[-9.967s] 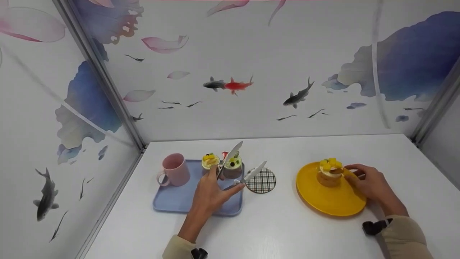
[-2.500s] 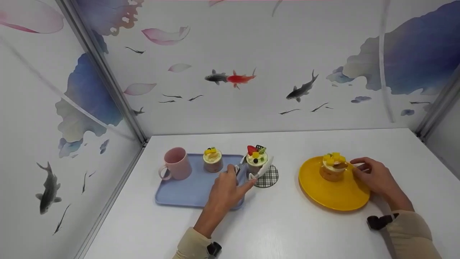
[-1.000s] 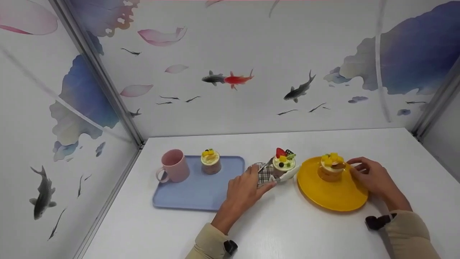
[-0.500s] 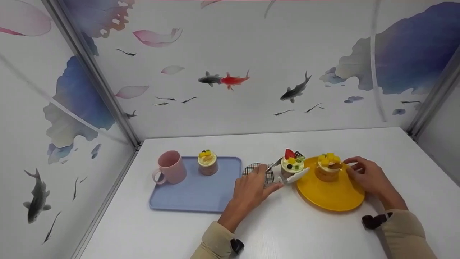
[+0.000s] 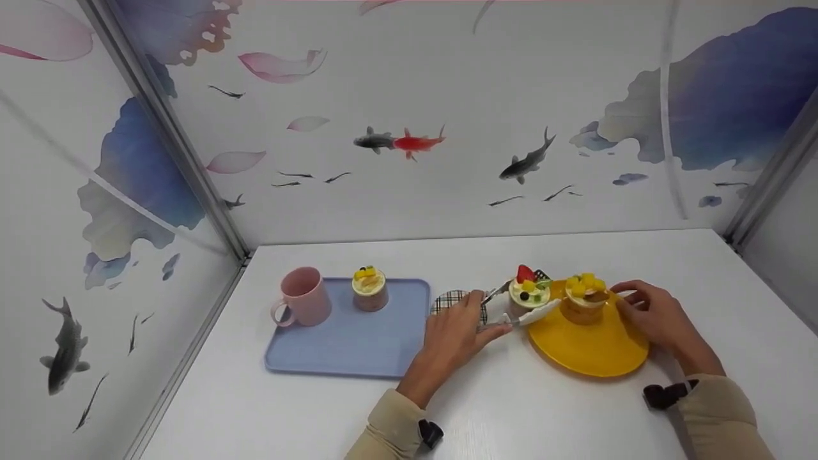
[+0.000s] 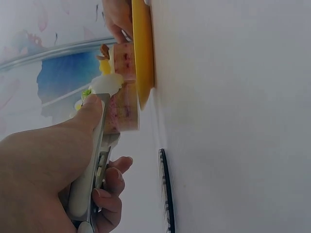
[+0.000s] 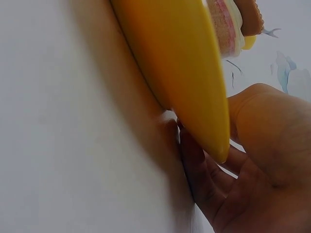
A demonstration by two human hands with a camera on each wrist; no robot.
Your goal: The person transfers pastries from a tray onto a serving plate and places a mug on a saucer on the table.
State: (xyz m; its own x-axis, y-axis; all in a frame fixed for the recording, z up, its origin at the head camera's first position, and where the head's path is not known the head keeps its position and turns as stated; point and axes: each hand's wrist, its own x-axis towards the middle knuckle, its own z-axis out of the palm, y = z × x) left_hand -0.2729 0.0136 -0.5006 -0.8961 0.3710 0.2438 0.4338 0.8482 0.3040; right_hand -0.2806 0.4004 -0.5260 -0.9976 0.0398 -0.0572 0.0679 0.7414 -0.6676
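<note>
My left hand point(image 5: 452, 335) holds metal tongs with pale tips point(image 5: 540, 313), thumb on one arm and fingers on the other in the left wrist view. Between the tongs' tips is a dessert cup topped with strawberry, mango and kiwi point(image 5: 527, 297). It is at the left rim of a yellow plate point(image 5: 588, 351); in the left wrist view its base looks level with the plate's edge. On the plate stands a mango-topped dessert cup point(image 5: 583, 303), close beside the held one. My right hand point(image 5: 658, 319) grips the plate's right rim, with fingers under the edge in the right wrist view.
A blue tray point(image 5: 345, 348) at the left bears a pink mug point(image 5: 307, 297) and another fruit-topped dessert cup point(image 5: 369, 291). A round checked coaster point(image 5: 447, 300) lies between tray and plate, partly behind my left hand. Patterned walls enclose the white table point(image 5: 498, 409).
My left hand has carried the strawberry-topped cup in the tongs rightward from the tray, past the coaster, to the plate's left rim. My right hand has stayed at the plate.
</note>
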